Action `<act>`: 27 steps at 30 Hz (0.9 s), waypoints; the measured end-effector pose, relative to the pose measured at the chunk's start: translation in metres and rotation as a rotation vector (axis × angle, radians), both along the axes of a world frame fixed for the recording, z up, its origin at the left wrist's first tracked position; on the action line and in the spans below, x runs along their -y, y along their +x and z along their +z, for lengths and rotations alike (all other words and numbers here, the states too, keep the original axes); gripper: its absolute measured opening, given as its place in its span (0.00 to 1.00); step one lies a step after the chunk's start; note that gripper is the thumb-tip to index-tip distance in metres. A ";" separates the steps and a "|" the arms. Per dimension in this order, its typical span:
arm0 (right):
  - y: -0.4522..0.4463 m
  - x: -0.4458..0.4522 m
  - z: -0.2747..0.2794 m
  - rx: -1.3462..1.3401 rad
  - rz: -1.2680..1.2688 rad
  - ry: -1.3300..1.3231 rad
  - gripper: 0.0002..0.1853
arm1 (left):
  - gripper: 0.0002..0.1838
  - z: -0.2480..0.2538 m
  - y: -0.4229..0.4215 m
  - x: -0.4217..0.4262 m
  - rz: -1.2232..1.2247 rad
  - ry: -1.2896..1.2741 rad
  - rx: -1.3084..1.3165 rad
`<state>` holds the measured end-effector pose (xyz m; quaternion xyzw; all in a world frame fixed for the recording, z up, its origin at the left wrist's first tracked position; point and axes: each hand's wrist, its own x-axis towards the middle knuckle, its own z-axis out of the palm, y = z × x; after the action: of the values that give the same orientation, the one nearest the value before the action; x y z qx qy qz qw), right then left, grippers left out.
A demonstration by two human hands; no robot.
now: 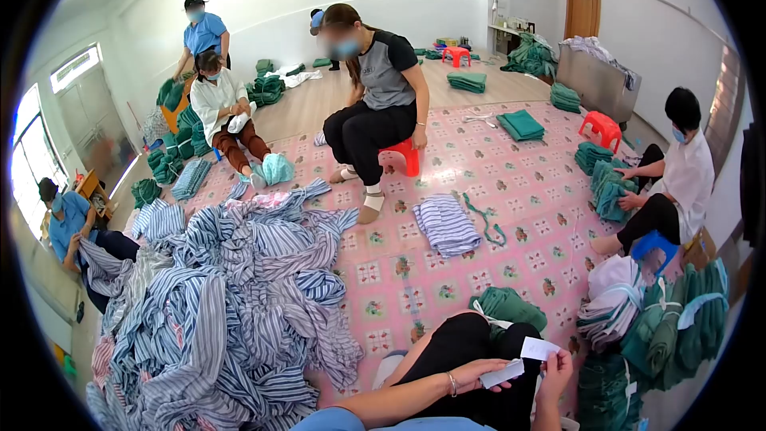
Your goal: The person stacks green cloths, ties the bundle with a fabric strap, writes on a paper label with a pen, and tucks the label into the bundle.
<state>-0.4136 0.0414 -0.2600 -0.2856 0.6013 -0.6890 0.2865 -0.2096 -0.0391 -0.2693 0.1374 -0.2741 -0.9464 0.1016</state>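
Over my lap, my left hand [481, 377] is closed on a small stack of white paper slips [502, 373]. Pinched in my right hand [555, 370] is a single white paper slip [539, 348], raised just above the stack and to its right; any writing on it is too small to read. Just beyond my knees lies a folded green cloth bundle [511, 308] with a white tie. Close to my right side stand tied green bundles [609, 395].
A large heap of striped garments [231, 311] fills the left floor. Ahead lies a folded striped stack [447, 225] beside a green strap [485, 219]. Another person sits on a red stool [405, 160]; one at right handles green cloth [610, 191]. White bundles [613, 299] stand at right.
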 end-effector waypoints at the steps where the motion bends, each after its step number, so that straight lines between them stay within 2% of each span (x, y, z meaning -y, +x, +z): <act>1: 0.001 -0.001 0.000 0.022 -0.013 -0.004 0.03 | 0.29 -0.001 0.001 -0.001 0.012 0.034 -0.016; 8: -0.003 0.006 0.001 0.002 -0.030 -0.011 0.02 | 0.25 0.011 0.002 0.004 0.099 0.149 -0.057; 11: 0.001 0.009 0.016 0.016 -0.040 -0.007 0.02 | 0.26 0.007 0.002 0.002 0.123 0.037 -0.077; 12: 0.000 0.010 0.016 0.026 -0.041 -0.005 0.01 | 0.29 0.004 0.002 0.003 0.095 0.054 -0.084; 17: 0.003 0.008 0.024 0.016 -0.044 0.013 0.04 | 0.26 0.001 0.001 0.001 0.142 0.046 -0.060; 23: 0.018 0.003 0.044 0.288 0.001 -0.020 0.04 | 0.24 0.005 0.002 0.003 0.206 0.048 -0.056; 27: 0.023 -0.001 0.050 0.272 0.116 0.000 0.04 | 0.25 0.016 0.003 0.002 0.275 0.083 0.013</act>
<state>-0.3902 0.0422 -0.2101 -0.2238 0.5397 -0.7036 0.4045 -0.2070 -0.0409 -0.2533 0.1837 -0.2138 -0.9332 0.2230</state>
